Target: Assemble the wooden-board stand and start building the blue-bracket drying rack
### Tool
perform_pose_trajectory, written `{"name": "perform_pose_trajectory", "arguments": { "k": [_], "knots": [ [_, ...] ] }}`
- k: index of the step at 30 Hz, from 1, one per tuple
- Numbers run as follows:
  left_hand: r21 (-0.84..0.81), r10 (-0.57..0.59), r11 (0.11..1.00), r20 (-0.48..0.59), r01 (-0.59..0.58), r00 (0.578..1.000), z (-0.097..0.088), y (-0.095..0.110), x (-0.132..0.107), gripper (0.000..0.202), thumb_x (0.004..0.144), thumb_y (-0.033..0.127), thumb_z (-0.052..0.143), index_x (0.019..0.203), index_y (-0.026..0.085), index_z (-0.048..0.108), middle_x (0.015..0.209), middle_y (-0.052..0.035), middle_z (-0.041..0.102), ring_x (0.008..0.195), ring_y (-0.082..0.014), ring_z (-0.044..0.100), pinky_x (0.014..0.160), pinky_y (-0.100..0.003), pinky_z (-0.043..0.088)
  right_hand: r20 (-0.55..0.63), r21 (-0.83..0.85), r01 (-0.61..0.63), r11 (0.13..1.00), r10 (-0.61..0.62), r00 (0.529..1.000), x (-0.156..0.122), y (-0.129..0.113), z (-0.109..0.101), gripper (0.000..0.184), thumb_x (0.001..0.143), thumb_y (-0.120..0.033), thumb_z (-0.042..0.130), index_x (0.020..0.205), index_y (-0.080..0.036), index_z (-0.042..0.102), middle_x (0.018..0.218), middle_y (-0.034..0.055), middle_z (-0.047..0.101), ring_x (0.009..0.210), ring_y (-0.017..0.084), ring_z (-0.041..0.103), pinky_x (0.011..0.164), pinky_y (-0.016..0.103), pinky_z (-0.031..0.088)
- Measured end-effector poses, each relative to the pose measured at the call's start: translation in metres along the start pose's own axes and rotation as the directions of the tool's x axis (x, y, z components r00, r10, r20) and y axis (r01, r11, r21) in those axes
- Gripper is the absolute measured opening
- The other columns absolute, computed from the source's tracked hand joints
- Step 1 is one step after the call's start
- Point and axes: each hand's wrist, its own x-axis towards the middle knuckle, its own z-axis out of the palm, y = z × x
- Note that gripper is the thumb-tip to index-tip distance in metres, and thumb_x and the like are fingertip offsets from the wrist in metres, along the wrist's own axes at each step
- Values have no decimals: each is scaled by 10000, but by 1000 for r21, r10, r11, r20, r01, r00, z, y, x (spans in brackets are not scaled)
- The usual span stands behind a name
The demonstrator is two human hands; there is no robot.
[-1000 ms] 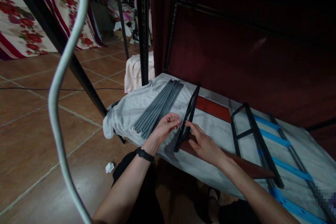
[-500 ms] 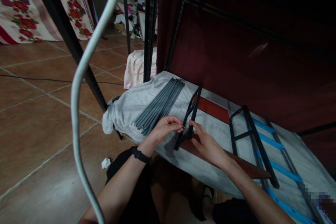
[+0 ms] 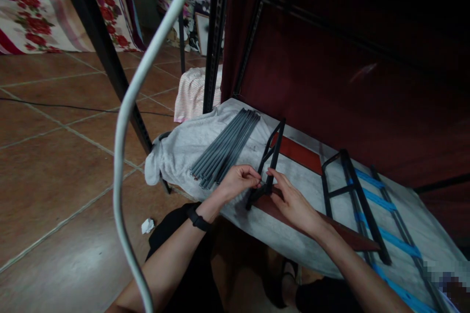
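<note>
Glazed brown floor tiles (image 3: 47, 171) with pale grout fill the left of the frame, below a floral cloth (image 3: 33, 14) at upper left. Soft, rumpled grey fabric (image 3: 183, 146) covers the platform at centre. On it lie a fanned bundle of slim, smooth grey rods (image 3: 225, 146) and, right of centre, a narrow angular black frame (image 3: 278, 154) of metal-looking bars; another black frame (image 3: 348, 188) stands farther right, near blue bands (image 3: 398, 242). Compared with half a second ago, the pale tube (image 3: 121, 132) sits farther right in view, and the left fingertips are closer to the narrow frame. The left hand (image 3: 240, 178) pinches a small thin piece (image 3: 262, 183), mostly hidden, beside that frame's bar. The right hand (image 3: 292, 203) is loosely curved, thumb and forefinger parted, fingertips at the bar.
</note>
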Motion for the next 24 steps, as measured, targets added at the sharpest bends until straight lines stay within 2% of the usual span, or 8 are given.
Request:
{"name": "perform_pose_trajectory", "arguments": {
  "k": [3,6,11,14,16,20,24],
  "knots": [
    [41,10,999,26,-12,1000,-1,0,0,159,675,210,764,769,114,679,685,-31,691,648,-121,652,649,-225,499,-13,-7,9,1000,-9,1000,0,-1,1,643,906,-145,417,1495,-345,252,1480,55,402,1208,189,568,1092,408,433],
    [53,21,998,40,-23,999,0,0,0,148,678,208,765,756,115,681,681,-29,687,650,-120,650,649,-224,498,-73,-4,-17,1000,17,997,-3,-1,3,597,904,-169,436,1463,-319,294,1476,77,379,1133,183,604,1044,397,471],
    [41,18,999,51,-20,999,2,-2,2,182,679,242,782,758,114,680,693,-33,690,655,-123,653,652,-231,503,-202,-22,-189,982,181,962,-9,4,5,298,885,-296,550,1174,-237,511,1168,77,555,1003,214,635,852,386,538],
    [47,22,999,74,-26,997,2,-5,4,206,684,265,788,772,114,680,700,-35,690,662,-125,655,653,-232,501,-139,-43,-173,984,165,976,-9,6,4,171,910,-278,525,1071,-246,572,1078,45,608,990,209,632,861,378,507],
    [49,31,998,90,-35,995,1,-7,4,209,693,269,783,790,115,680,706,-31,688,665,-123,654,654,-231,500,-88,-48,-128,991,124,988,-7,6,3,167,929,-242,491,1056,-254,599,1050,32,634,995,200,629,886,369,482],
    [55,51,997,90,-56,995,1,-8,5,230,695,266,786,839,122,679,727,-22,688,664,-119,652,645,-231,499,-99,-21,-120,993,117,988,-5,6,1,154,930,-227,505,1033,-244,618,1023,27,655,977,188,627,877,344,465],
    [31,22,999,79,-24,997,2,-9,7,279,664,298,816,822,127,663,704,-6,673,614,-121,642,624,-249,509,-107,-7,-123,992,122,987,-5,7,1,131,920,-216,524,1005,-239,621,991,20,656,937,177,627,854,326,462]
  ]
}}
